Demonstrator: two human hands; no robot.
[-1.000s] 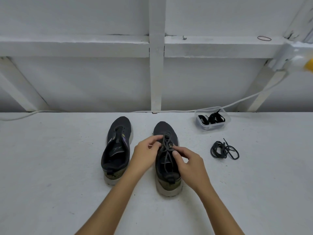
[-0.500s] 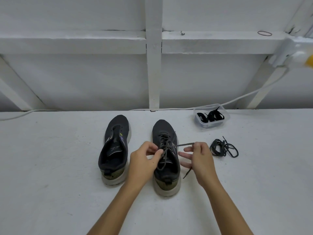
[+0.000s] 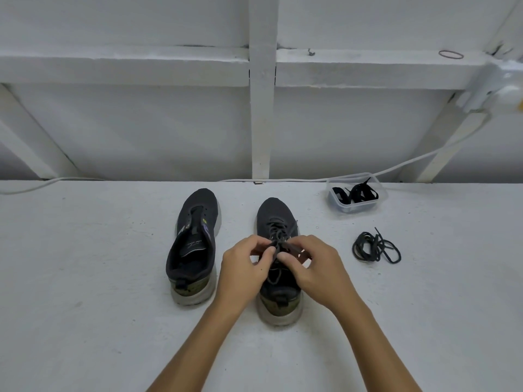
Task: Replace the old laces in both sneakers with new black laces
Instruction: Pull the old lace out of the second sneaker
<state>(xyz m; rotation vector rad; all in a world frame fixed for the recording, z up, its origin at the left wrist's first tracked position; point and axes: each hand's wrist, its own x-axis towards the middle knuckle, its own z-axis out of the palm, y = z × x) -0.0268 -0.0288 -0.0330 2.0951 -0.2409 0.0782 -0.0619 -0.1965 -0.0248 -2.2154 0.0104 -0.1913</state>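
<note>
Both hands meet over the laced sneaker (image 3: 278, 250), which stands on the white desk (image 3: 85, 306) with its toe pointing away from the person. The left hand (image 3: 244, 268) and the right hand (image 3: 317, 271) each pinch the dark lace (image 3: 276, 236) between thumb and fingers, right above the shoe's tongue. To the left of that sneaker stands the other sneaker (image 3: 194, 247), with no lace in it. To its right lies a loose coil of lace (image 3: 375, 247), and farther back a clear tub (image 3: 355, 196) holds black laces (image 3: 359, 192).
</note>
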